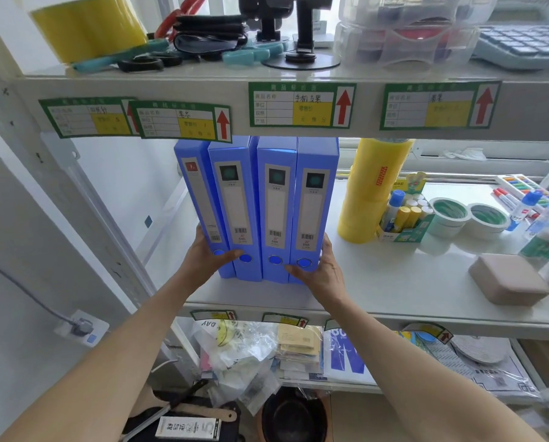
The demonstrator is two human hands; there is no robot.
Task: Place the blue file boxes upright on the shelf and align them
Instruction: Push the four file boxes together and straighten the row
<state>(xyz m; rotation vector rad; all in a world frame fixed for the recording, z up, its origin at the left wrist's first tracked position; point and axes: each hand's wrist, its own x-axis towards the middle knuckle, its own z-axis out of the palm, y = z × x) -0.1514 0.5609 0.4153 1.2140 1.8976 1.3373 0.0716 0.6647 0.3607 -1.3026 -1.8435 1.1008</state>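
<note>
Blue file boxes (257, 212) upright on shelf (394, 282), long axis vertical, sandwiched between left hand (206, 253) and right hand (324, 269) (fingers (326, 247) clasped round outer boxes); spines not quite flush.

"手机支架" on shelf price label (301, 105)

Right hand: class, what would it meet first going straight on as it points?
The rightmost blue file box, which the right hand clasps; likely pressing it against the other blue file boxes.
</note>
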